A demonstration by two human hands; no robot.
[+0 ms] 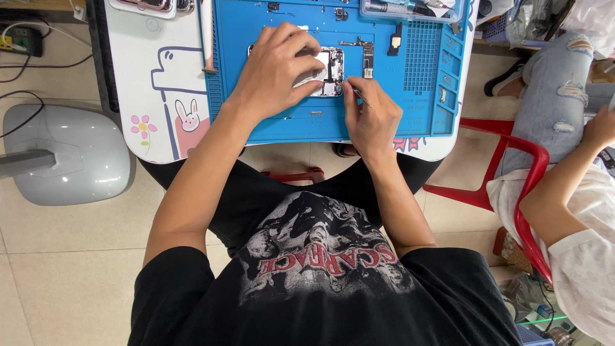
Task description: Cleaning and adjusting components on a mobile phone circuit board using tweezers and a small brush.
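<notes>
Lying under left hand: opened phone.

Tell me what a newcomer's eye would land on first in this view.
The bright blue rubber work mat on the small white table stands out most. At its centre lies an opened smartphone with exposed innards, pinned under the left hand, while the right hand holds a thin metal tool at the phone's edge. To the right, another person sits on a red plastic chair.
</notes>
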